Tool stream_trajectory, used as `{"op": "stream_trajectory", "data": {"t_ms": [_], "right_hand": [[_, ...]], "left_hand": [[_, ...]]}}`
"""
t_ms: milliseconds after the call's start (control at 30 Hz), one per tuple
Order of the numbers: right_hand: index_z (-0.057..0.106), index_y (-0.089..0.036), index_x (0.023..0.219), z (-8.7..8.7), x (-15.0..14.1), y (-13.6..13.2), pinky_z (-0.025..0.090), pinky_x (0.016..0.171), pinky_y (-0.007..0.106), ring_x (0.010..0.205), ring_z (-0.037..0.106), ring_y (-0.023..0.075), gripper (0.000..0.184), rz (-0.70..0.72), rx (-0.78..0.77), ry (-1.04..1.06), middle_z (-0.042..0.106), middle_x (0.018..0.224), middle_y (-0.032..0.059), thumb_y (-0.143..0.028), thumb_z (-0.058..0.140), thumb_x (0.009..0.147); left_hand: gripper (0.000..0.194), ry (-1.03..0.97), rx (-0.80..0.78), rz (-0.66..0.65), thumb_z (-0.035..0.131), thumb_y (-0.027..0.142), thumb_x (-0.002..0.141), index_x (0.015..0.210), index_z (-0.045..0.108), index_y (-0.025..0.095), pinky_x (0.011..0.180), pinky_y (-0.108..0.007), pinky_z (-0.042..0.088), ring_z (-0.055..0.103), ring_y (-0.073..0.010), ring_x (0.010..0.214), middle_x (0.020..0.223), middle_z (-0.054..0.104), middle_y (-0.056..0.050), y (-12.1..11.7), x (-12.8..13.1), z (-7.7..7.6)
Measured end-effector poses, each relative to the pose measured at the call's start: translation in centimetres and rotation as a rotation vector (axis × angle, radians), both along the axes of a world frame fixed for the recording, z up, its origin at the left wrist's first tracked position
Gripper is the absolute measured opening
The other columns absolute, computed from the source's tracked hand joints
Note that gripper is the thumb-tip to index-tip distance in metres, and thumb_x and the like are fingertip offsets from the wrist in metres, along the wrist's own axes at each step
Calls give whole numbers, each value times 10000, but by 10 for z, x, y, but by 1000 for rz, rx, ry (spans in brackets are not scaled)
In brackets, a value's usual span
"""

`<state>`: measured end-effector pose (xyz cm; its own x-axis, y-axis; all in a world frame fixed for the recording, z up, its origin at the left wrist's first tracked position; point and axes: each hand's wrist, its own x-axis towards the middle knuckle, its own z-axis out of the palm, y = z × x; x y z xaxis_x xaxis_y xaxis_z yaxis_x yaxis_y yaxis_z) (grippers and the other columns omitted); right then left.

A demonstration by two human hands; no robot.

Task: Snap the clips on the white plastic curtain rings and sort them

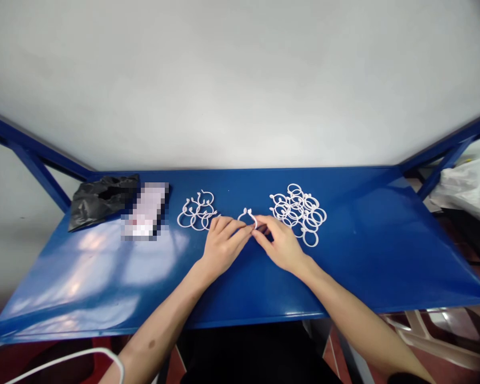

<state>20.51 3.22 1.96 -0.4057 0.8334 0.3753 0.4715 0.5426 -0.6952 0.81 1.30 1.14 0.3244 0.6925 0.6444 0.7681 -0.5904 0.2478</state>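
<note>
Between my two hands is a white plastic ring (255, 220) with small knobs at its upper ends. My left hand (224, 242) pinches it from the left, fingers closed on its lower part. From the other side, my right hand (280, 241) grips it between thumb and fingers. Left of my hands lies a small loose group of similar white rings (198, 214), partly behind my left fingers. A larger heap of the same rings (298, 210) lies just beyond my right hand.
Everything lies on a blue metal table (368, 240) against a pale wall. A black plastic bag (102, 202) and a blurred-out flat object (148, 208) lie at the left. A white plastic bag (470, 186) is past the right edge. A white cable (76, 354) crosses the lower left.
</note>
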Motion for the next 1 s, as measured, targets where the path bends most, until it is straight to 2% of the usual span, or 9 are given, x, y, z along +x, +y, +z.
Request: {"op": "stream_trajectory", "data": {"t_ms": [67, 200, 367, 433, 500, 633, 800, 900, 1000], "right_hand": [[589, -228, 1226, -4, -8, -8, 608, 792, 338, 861, 722, 177, 216, 23, -57, 69, 739, 1010, 53, -270, 518, 1026], [539, -233, 1276, -7, -12, -11, 622, 775, 323, 819, 729, 161, 277, -57, -83, 204, 732, 961, 33, -241, 554, 1000], [567, -240, 1240, -3, -9, -7, 626, 733, 305, 773, 729, 148, 262, -87, -99, 233, 730, 939, 22, -214, 558, 980], [594, -246, 1208, -3, -7, -5, 618, 708, 293, 735, 721, 140, 248, -106, -70, 212, 726, 889, 3, -196, 560, 968], [624, -252, 1166, -2, -5, -3, 611, 705, 292, 745, 721, 142, 225, -131, -34, 190, 731, 895, 0, -188, 570, 957], [649, -245, 1119, -2, -2, -2, 602, 691, 281, 750, 713, 136, 184, -101, 9, 183, 732, 917, 13, -190, 560, 968], [663, -232, 1088, -5, -6, -4, 584, 654, 264, 719, 680, 122, 159, 7, 105, 194, 713, 887, 16, -163, 565, 984], [662, -216, 1071, -8, -7, -5, 600, 714, 276, 817, 703, 142, 141, 55, 150, 213, 724, 935, 44, -133, 593, 981], [662, -214, 1101, -9, -4, -5, 613, 766, 300, 875, 709, 158, 170, 97, 192, 175, 733, 978, 58, -116, 589, 984]], "left_hand": [[118, -39, -9, -61, 650, 185, 952, 1042, 704, 240, 799, -355, 437, 598, -188, 844, 933, 756, -25, -1, 1, -1], [121, -80, -23, -100, 645, 187, 960, 1066, 691, 224, 765, -330, 455, 579, -162, 796, 902, 742, -16, 1, 0, -3], [123, -91, 9, -173, 644, 135, 950, 1037, 678, 215, 743, -303, 475, 594, -146, 799, 914, 742, -12, 1, 3, -3], [97, -101, 20, -169, 652, 170, 951, 1032, 672, 219, 732, -296, 491, 615, -145, 792, 919, 738, -19, -1, 5, -2], [100, -151, 15, -98, 660, 233, 953, 1051, 662, 215, 753, -296, 523, 651, -154, 819, 943, 727, -42, -3, 7, 0], [222, -296, -184, 66, 590, 314, 995, 1180, 624, 196, 790, -292, 568, 704, -164, 861, 1046, 732, -82, -5, 7, 2], [192, -458, -514, -40, 499, 282, 1037, 1080, 674, 216, 751, -227, 557, 731, -137, 819, 959, 773, -20, -3, 6, 4], [179, -509, -569, -56, 514, 258, 1028, 1021, 688, 213, 665, -188, 528, 695, -104, 677, 857, 761, 9, -4, 6, 4], [176, -495, -545, -68, 522, 228, 1019, 969, 690, 211, 622, -175, 500, 654, -89, 610, 772, 732, 25, -6, 4, 2]]}}
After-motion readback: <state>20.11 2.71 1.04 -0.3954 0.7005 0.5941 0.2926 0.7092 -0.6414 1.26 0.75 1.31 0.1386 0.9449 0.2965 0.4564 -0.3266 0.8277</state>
